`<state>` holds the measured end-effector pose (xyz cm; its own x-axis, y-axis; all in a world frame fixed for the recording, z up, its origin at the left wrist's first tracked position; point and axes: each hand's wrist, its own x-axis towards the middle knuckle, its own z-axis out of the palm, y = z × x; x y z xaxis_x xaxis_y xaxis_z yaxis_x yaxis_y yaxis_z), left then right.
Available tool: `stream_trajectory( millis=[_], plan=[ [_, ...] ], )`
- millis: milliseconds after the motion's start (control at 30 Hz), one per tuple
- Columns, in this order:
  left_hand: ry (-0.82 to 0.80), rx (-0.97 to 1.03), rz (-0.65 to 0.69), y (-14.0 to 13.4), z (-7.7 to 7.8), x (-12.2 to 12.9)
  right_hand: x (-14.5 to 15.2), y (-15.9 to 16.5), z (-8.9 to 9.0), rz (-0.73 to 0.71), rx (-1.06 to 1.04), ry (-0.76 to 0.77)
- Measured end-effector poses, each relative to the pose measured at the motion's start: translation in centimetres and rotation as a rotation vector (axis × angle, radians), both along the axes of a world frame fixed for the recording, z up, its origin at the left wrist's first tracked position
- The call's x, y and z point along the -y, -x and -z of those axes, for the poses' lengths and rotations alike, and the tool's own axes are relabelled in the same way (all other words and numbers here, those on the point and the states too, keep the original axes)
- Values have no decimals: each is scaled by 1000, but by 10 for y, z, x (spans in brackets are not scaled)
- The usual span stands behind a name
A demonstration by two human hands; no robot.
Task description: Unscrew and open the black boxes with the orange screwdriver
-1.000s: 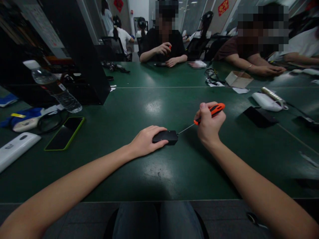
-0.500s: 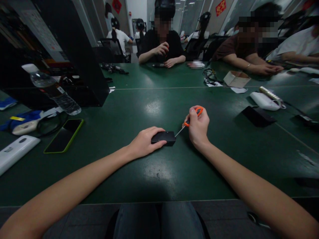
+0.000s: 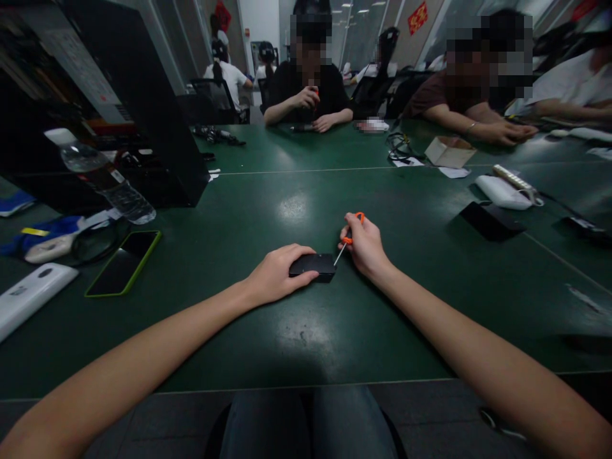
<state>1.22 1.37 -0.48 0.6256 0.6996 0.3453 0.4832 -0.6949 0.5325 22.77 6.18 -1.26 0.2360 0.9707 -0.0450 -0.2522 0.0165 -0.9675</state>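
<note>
black box (image 3: 324,264) partly covered, screwdriver handle (image 3: 348,240) half-hidden, white device (image 3: 34,294) cropped

A small, black, rectangular box (image 3: 321,262) lay flat on the green tabletop (image 3: 248,217), its long side running left to right, its left part partly covered. A screwdriver (image 3: 347,241) with an orange-and-black handle and thin metal shaft slanted down to the box's right end, its handle raised and partly hidden.

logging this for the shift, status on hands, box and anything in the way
Left hand gripping box. Right hand holding screwdriver to box's right end. Phone off left, apart from both hands.
</note>
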Motion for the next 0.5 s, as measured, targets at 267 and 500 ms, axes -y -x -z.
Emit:
stream_trajectory(
  millis=[267, 500],
  plan=[
    [17, -7, 9, -1, 1, 1, 2, -1, 3, -55, 49, -6],
    [28, 13, 14, 2, -1, 1, 9, 2, 4, -110, -3, 31]
  ],
)
